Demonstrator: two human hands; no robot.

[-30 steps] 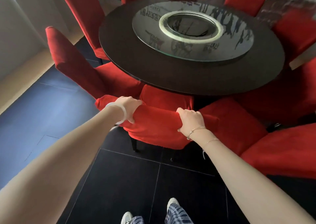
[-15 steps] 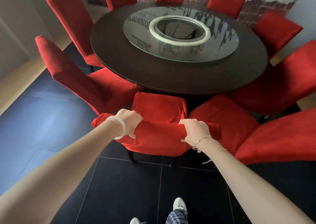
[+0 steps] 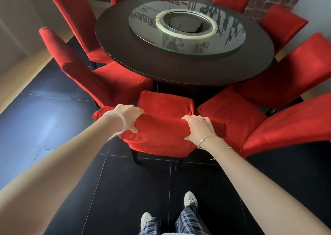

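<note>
- Chair back (image 3: pixel 161 134) clenched in both fists: my left hand (image 3: pixel 128 117) at its 9 o'clock end, my right hand (image 3: pixel 198 127) at 3.
- Top rail runs 9 to 3, both hands equally near.
- Seat faces 12, close to the table (image 3: pixel 125 61).

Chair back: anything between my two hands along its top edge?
Only the bare red cover of the chair back runs between the left hand and the right hand, in the head view.
</note>
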